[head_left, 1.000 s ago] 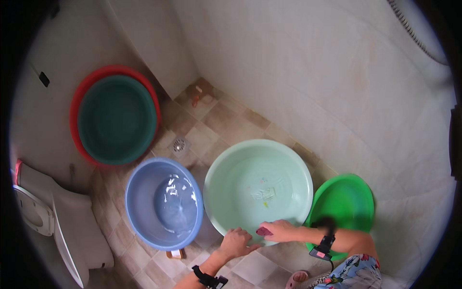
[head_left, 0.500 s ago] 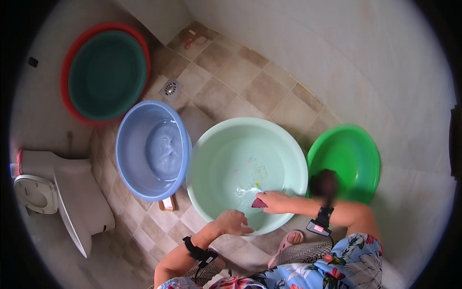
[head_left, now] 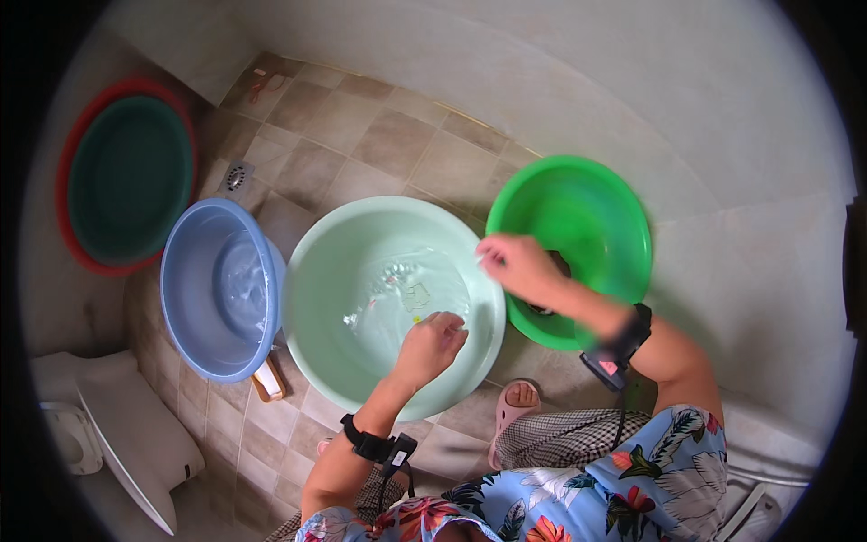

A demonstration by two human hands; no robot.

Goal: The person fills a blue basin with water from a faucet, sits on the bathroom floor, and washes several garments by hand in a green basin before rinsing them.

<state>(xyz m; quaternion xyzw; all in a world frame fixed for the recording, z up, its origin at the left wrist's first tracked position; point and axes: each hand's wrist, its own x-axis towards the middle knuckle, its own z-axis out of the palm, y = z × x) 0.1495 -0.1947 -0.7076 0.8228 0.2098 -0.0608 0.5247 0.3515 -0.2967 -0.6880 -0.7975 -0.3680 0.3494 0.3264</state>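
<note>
A tiled bathroom floor [head_left: 379, 144] carries several basins. The left hand [head_left: 432, 345], fingers curled together, dips into the pale green basin [head_left: 316, 271] of water. The right hand [head_left: 515, 266] hovers at its rim, fingers seemingly pinched on something too small to identify, beside the bright green basin [head_left: 596, 199].

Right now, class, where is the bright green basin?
In the head view, the bright green basin sits on the tiled floor at the person's right, beside the pale green basin.

place: home bathroom | cues: toilet [head_left: 117, 434], floor drain [head_left: 236, 177], wash basins [head_left: 217, 289]
</note>
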